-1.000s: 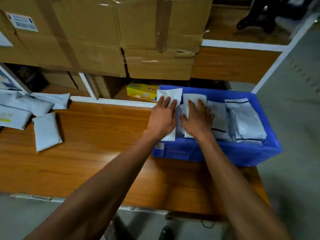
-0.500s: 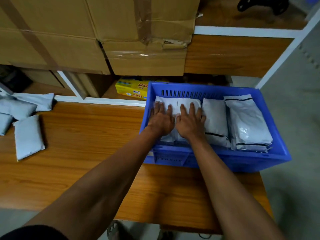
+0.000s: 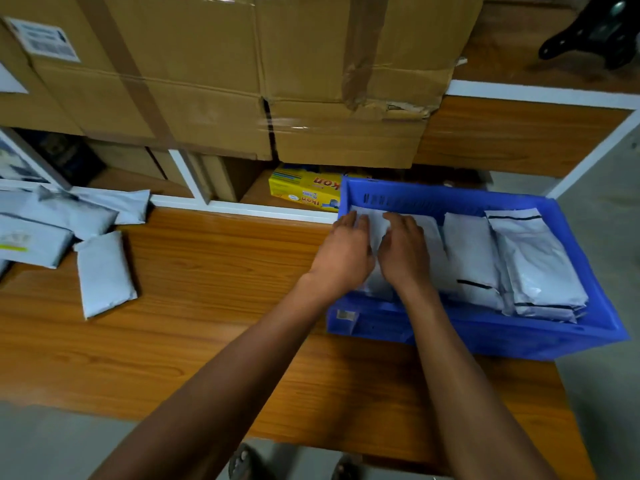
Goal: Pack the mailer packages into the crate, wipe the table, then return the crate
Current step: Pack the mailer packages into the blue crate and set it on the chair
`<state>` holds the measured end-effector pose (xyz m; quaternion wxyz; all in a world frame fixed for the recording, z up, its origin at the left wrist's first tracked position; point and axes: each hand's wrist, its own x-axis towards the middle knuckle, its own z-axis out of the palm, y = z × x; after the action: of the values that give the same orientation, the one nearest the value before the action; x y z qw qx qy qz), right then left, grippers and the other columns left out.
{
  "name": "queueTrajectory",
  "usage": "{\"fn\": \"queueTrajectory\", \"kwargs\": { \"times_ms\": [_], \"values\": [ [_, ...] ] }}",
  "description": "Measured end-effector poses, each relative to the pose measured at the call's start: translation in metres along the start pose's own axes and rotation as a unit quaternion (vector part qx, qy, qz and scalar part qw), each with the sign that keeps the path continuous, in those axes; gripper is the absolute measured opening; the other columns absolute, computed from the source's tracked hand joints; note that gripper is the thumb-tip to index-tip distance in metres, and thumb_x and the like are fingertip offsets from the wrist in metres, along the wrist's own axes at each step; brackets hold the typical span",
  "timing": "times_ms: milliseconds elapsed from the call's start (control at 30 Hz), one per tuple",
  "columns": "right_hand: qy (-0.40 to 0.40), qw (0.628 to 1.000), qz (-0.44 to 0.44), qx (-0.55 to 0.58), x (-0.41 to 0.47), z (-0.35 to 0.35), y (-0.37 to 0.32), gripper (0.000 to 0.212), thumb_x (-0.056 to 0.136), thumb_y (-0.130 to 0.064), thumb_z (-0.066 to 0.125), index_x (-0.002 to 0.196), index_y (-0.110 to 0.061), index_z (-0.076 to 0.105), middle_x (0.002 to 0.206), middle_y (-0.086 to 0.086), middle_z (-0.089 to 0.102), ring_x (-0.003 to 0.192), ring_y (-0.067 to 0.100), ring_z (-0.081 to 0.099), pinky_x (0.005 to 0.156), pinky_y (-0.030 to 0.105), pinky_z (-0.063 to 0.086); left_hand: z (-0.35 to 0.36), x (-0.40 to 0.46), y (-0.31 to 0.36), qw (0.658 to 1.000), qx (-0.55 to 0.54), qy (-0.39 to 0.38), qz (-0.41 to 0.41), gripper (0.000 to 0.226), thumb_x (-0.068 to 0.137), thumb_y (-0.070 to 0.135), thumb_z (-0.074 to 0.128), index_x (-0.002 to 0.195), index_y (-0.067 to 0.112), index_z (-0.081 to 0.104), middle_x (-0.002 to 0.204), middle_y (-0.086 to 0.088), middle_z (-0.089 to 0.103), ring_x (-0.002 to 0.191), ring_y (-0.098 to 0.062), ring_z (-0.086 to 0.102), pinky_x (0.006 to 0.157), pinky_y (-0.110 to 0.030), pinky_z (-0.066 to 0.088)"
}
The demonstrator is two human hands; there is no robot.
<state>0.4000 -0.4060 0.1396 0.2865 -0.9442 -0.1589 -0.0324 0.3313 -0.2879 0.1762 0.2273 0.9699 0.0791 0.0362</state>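
Both hands, left hand (image 3: pixel 341 252) and right hand (image 3: pixel 401 252), press with loosely spread fingers on a white plastic mailer (image 3: pixel 375 226) at the left end of the blue plastic crate (image 3: pixel 485 336). Flatten it evenly; more grey mailers (image 3: pixel 104 271) wait at the wooden table's (image 3: pixel 207 306) left edge.

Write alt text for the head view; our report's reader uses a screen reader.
Both hands, left hand and right hand, press a white mailer package down into the left end of a blue crate already holding more mailers. The crate sits on a wooden table, where a loose pile of mailers waits at the far left.
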Motion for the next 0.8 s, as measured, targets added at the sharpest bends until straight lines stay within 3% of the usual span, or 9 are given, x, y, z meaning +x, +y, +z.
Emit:
{"fn": "queueTrajectory", "kwargs": {
  "times_ms": [67, 167, 300, 400, 533, 633, 800],
  "values": [
    [0.011, 0.999, -0.036, 0.011, -0.009, 0.008, -0.034, 0.04, 0.105, -0.014, 0.051, 0.144, -0.017, 0.055, 0.142, 0.009, 0.057, 0.128, 0.03, 0.054, 0.102, 0.044, 0.051, -0.023, -0.027, -0.035, 0.999, -0.012, 0.029, -0.009, 0.04, 0.101, 0.022, 0.057, 0.14, 0.01, 0.057, 0.136, -0.015, 0.059, 0.118, -0.035, 0.062, 0.089, -0.041, 0.052],
    [0.012, 0.993, -0.12, 0.017, -0.026, 0.041, -0.093, 0.032, 0.104, -0.016, 0.054, 0.134, -0.014, 0.062, 0.13, 0.01, 0.062, 0.12, 0.028, 0.057, 0.098, 0.036, 0.047, -0.044, -0.071, -0.113, 0.998, 0.0, 0.035, -0.058, 0.04, 0.106, 0.03, 0.055, 0.141, 0.011, 0.059, 0.136, -0.015, 0.062, 0.12, -0.034, 0.061, 0.097, -0.045, 0.054],
    [-0.059, 0.981, -0.185, 0.027, -0.056, 0.116, -0.175, 0.03, 0.102, -0.015, 0.056, 0.13, -0.014, 0.066, 0.127, 0.011, 0.064, 0.119, 0.029, 0.058, 0.101, 0.043, 0.051, -0.059, -0.129, -0.235, 0.986, 0.022, 0.018, -0.167, 0.046, 0.107, 0.036, 0.053, 0.145, 0.012, 0.057, 0.14, -0.016, 0.06, 0.126, -0.038, 0.057, 0.098, -0.048, 0.053],
    [-0.139, 0.965, -0.222, -0.004, -0.076, 0.181, -0.227, 0.034, 0.102, -0.02, 0.057, 0.135, -0.018, 0.064, 0.129, 0.008, 0.061, 0.122, 0.029, 0.056, 0.103, 0.043, 0.051, -0.066, -0.164, -0.321, 0.97, 0.051, 0.022, -0.238, 0.051, 0.106, 0.037, 0.052, 0.149, 0.009, 0.052, 0.146, -0.021, 0.054, 0.13, -0.043, 0.052, 0.103, -0.051, 0.05],
    [-0.242, 0.935, -0.258, -0.031, -0.101, 0.264, -0.304, 0.04, 0.105, -0.025, 0.056, 0.144, -0.022, 0.057, 0.139, 0.005, 0.057, 0.129, 0.026, 0.054, 0.11, 0.044, 0.049, -0.064, -0.196, -0.444, 0.94, 0.068, 0.051, -0.331, 0.071, 0.103, 0.045, 0.043, 0.163, 0.008, 0.031, 0.167, -0.028, 0.027, 0.152, -0.048, 0.027, 0.121, -0.058, 0.033],
    [-0.251, 0.929, -0.269, -0.043, -0.1, 0.287, -0.328, 0.038, 0.105, -0.024, 0.054, 0.142, -0.021, 0.057, 0.137, 0.008, 0.056, 0.126, 0.029, 0.053, 0.108, 0.046, 0.048, -0.058, -0.191, -0.481, 0.94, 0.088, 0.023, -0.329, 0.082, 0.103, 0.057, 0.034, 0.169, 0.013, 0.013, 0.174, -0.027, 0.007, 0.161, -0.047, 0.007, 0.129, -0.058, 0.017],
    [-0.294, 0.921, -0.252, -0.04, -0.102, 0.35, -0.37, 0.04, 0.103, -0.02, 0.055, 0.143, -0.014, 0.054, 0.138, 0.014, 0.053, 0.127, 0.035, 0.052, 0.107, 0.049, 0.046, -0.039, -0.209, -0.505, 0.948, 0.059, -0.013, -0.313, 0.063, 0.111, 0.051, 0.03, 0.168, 0.026, 0.02, 0.177, -0.009, 0.016, 0.16, -0.039, 0.018, 0.126, -0.059, 0.023]
  ]
}}
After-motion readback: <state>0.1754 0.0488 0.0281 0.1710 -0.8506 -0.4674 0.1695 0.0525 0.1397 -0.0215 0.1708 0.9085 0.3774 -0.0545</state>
